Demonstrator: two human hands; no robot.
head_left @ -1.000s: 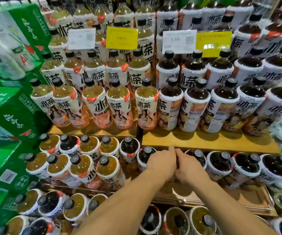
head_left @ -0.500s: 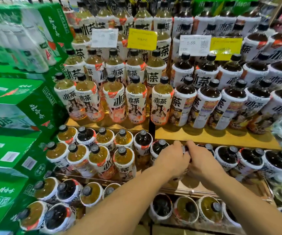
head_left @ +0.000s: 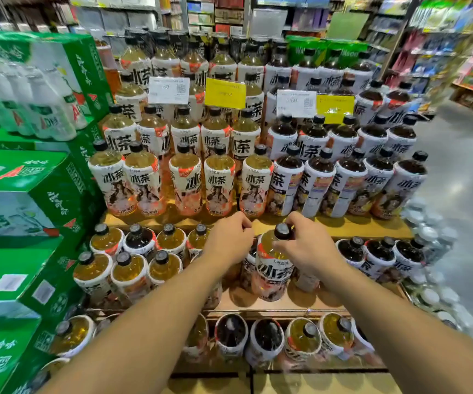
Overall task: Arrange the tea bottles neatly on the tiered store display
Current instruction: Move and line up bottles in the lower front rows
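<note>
The right hand holds a bottle of light tea by its neck. Its fingers curl just under the black cap. The bottle is upright, over the middle step of the wooden display, in front of the row there. I cannot tell if its bottom touches the wood.

The left hand is just beside the bottle, on its left. Its fingers are curled down. What is under them is hidden, so I cannot tell if it holds anything. Part of another bottle shows between the two hands.

On the same step, light teas stand at the left and dark teas stand at the right. One dark one stands among the light teas.

On the step above, a light row is at the left and a dark row is at the right, close together. More rows go up behind them. White tags and yellow tags stick up among those.

On the low step, light and dark bottles are mixed. Green boxes are piled at the left of the display.
</note>
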